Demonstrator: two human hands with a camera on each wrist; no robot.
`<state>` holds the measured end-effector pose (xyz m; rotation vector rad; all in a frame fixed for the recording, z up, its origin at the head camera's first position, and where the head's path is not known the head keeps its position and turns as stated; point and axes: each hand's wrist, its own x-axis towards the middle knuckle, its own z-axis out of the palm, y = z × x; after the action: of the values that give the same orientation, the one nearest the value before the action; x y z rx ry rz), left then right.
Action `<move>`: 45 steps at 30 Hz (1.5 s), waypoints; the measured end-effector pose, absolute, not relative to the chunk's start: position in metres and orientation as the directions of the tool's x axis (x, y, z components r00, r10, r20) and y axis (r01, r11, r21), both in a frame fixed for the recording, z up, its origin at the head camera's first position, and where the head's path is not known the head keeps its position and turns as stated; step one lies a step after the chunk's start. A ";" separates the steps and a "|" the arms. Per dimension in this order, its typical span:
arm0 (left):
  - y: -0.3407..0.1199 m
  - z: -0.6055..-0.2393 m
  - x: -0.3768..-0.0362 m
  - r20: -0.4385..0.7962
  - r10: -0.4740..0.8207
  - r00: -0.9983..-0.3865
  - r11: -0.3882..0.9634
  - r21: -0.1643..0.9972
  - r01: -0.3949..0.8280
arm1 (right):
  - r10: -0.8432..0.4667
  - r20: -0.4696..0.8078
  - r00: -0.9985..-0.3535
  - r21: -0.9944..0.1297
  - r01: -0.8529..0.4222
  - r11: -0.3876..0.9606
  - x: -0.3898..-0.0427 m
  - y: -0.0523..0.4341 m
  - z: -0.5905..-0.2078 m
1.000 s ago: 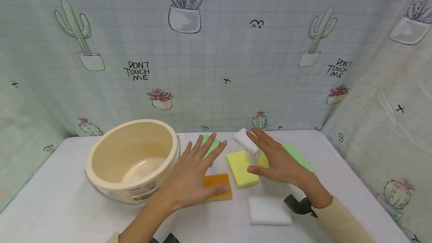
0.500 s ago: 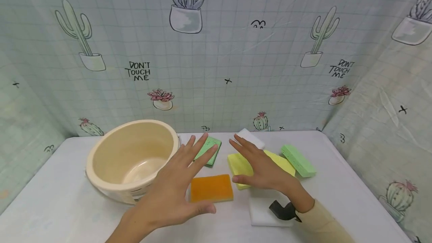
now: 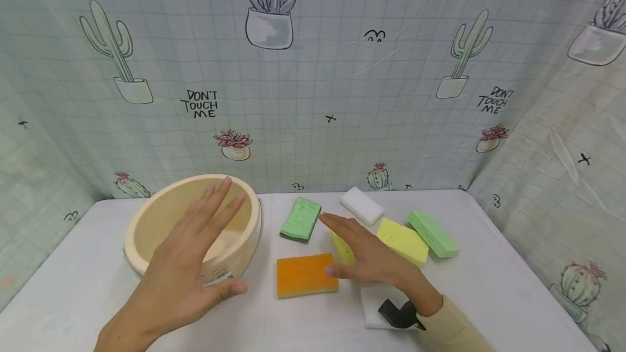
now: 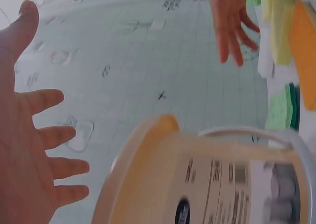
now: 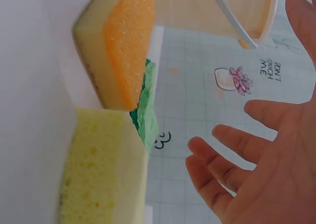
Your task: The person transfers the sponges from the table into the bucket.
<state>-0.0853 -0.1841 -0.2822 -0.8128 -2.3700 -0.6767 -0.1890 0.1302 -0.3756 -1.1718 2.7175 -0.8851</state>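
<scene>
In the head view the left hand (image 3: 183,270) hovers flat, fingers straight, over the tub (image 3: 146,221) at lower left; the right hand (image 3: 367,257) lies open above the yellow sponge (image 3: 340,249) at centre, beside the orange sponge (image 3: 305,275); only the left wrist view shows the tub's printed label (image 4: 237,184); the right wrist view shows the orange sponge's pale underlayer (image 5: 91,56).

backdrop: pale green grid-print curtain (image 3: 342,96) on three sides, with potted cactus and succulent drawings and "don't touch me" lettering. white table (image 3: 504,281) below. light soft, even.
</scene>
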 end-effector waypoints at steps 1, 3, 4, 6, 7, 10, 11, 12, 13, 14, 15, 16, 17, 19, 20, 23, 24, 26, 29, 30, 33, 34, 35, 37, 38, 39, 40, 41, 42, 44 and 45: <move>-0.189 -0.283 -0.085 0.623 0.382 -0.682 0.701 0.286 0.654 | -0.682 0.161 -0.713 -0.532 -0.645 0.549 -0.188 0.129 -0.377; -0.199 -0.285 -0.085 0.617 0.355 -0.702 0.716 0.303 0.629 | -0.688 0.141 -0.712 -0.549 -0.634 0.544 -0.186 0.127 -0.379; -0.205 -0.287 -0.084 0.615 0.342 -0.710 0.722 0.312 0.618 | -0.695 0.134 -0.706 -0.552 -0.636 0.539 -0.185 0.126 -0.380; -0.214 -0.291 -0.084 0.623 0.313 -0.717 0.730 0.325 0.601 | -0.708 0.119 -0.697 -0.560 -0.635 0.532 -0.184 0.124 -0.382; -0.219 -0.293 -0.085 0.629 0.300 -0.717 0.732 0.330 0.595 | -0.715 0.113 -0.690 -0.558 -0.639 0.529 -0.184 0.123 -0.383; -0.233 -0.299 -0.085 0.647 0.259 -0.717 0.739 0.345 0.578 | -0.724 0.092 -0.683 -0.568 -0.634 0.526 -0.183 0.121 -0.387; -0.237 -0.300 -0.086 0.651 0.244 -0.719 0.742 0.352 0.570 | -0.726 0.087 -0.682 -0.570 -0.632 0.526 -0.183 0.120 -0.388; -0.241 -0.302 -0.086 0.653 0.232 -0.721 0.745 0.357 0.563 | -0.727 0.082 -0.682 -0.570 -0.630 0.527 -0.184 0.120 -0.390; -0.245 -0.304 -0.086 0.650 0.218 -0.728 0.749 0.367 0.552 | -0.726 0.077 -0.683 -0.576 -0.625 0.527 -0.184 0.119 -0.391; -0.248 -0.306 -0.087 0.647 0.207 -0.734 0.754 0.373 0.541 | -0.726 0.075 -0.684 -0.581 -0.622 0.526 -0.184 0.119 -0.393; -0.251 -0.308 -0.088 0.643 0.197 -0.741 0.758 0.380 0.531 | -0.728 0.073 -0.682 -0.587 -0.619 0.522 -0.185 0.119 -0.394; -0.254 -0.310 -0.088 0.638 0.187 -0.747 0.763 0.385 0.520 | -0.730 0.071 -0.680 -0.595 -0.616 0.517 -0.185 0.119 -0.396; -0.256 -0.312 -0.090 0.634 0.178 -0.753 0.768 0.389 0.509 | -0.732 0.072 -0.678 -0.601 -0.615 0.511 -0.186 0.120 -0.397; -0.261 -0.316 -0.093 0.630 0.161 -0.760 0.774 0.397 0.494 | -0.737 0.076 -0.671 -0.618 -0.612 0.493 -0.188 0.120 -0.399; -0.263 -0.318 -0.095 0.630 0.151 -0.762 0.775 0.403 0.487 | -0.741 0.079 -0.667 -0.622 -0.614 0.486 -0.188 0.121 -0.400; -0.270 -0.324 -0.099 0.625 0.116 -0.772 0.772 0.432 0.466 | -0.747 0.085 -0.659 -0.624 -0.620 0.476 -0.190 0.123 -0.403; -0.272 -0.326 -0.100 0.623 0.104 -0.776 0.771 0.442 0.459 | -0.749 0.086 -0.657 -0.625 -0.621 0.474 -0.190 0.124 -0.404; -0.276 -0.330 -0.102 0.615 0.085 -0.784 0.764 0.464 0.448 | -0.751 0.076 -0.656 -0.627 -0.617 0.476 -0.191 0.125 -0.405; -0.281 -0.334 -0.105 0.593 0.061 -0.803 0.743 0.510 0.433 | -0.762 0.058 -0.645 -0.620 -0.621 0.478 -0.193 0.127 -0.407; -0.283 -0.335 -0.105 0.587 0.052 -0.808 0.736 0.525 0.429 | -0.769 0.056 -0.637 -0.614 -0.629 0.477 -0.193 0.127 -0.407; -0.288 -0.337 -0.107 0.577 0.028 -0.816 0.717 0.558 0.419 | -0.783 0.051 -0.620 -0.594 -0.649 0.475 -0.194 0.127 -0.408; -0.289 -0.337 -0.108 0.577 0.022 -0.817 0.713 0.564 0.417 | -0.787 0.051 -0.615 -0.588 -0.655 0.474 -0.195 0.127 -0.408; -0.291 -0.338 -0.108 0.575 0.019 -0.818 0.709 0.569 0.417 | -0.788 0.050 -0.614 -0.585 -0.657 0.475 -0.195 0.127 -0.408; -0.293 -0.339 -0.109 0.573 0.009 -0.820 0.697 0.584 0.416 | -0.789 0.047 -0.613 -0.585 -0.657 0.476 -0.195 0.127 -0.408; -0.293 -0.339 -0.110 0.568 0.003 -0.823 0.689 0.595 0.414 | -0.788 0.044 -0.614 -0.582 -0.657 0.479 -0.196 0.127 -0.408; -0.294 -0.340 -0.110 0.563 -0.002 -0.827 0.680 0.607 0.412 | -0.788 0.044 -0.614 -0.577 -0.660 0.481 -0.196 0.128 -0.409; -0.294 -0.341 -0.110 0.555 -0.007 -0.832 0.670 0.620 0.408 | -0.788 0.042 -0.614 -0.573 -0.661 0.484 -0.197 0.128 -0.409; -0.295 -0.342 -0.111 0.549 -0.013 -0.836 0.660 0.633 0.406 | -0.788 0.040 -0.614 -0.568 -0.663 0.487 -0.197 0.128 -0.409; -0.296 -0.343 -0.111 0.542 -0.018 -0.840 0.649 0.645 0.403 | -0.789 0.040 -0.613 -0.564 -0.666 0.489 -0.197 0.128 -0.409; -0.298 -0.345 -0.112 0.529 -0.021 -0.848 0.626 0.668 0.401 | -0.791 0.037 -0.610 -0.556 -0.670 0.491 -0.198 0.127 -0.409; -0.299 -0.346 -0.113 0.523 -0.017 -0.852 0.612 0.679 0.405 | -0.793 0.036 -0.608 -0.554 -0.673 0.490 -0.199 0.127 -0.409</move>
<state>-0.1127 -0.2991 -0.3463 -0.3066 -2.3525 -1.1611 -0.1987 0.1270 -0.4092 -1.2568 2.5112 -0.7841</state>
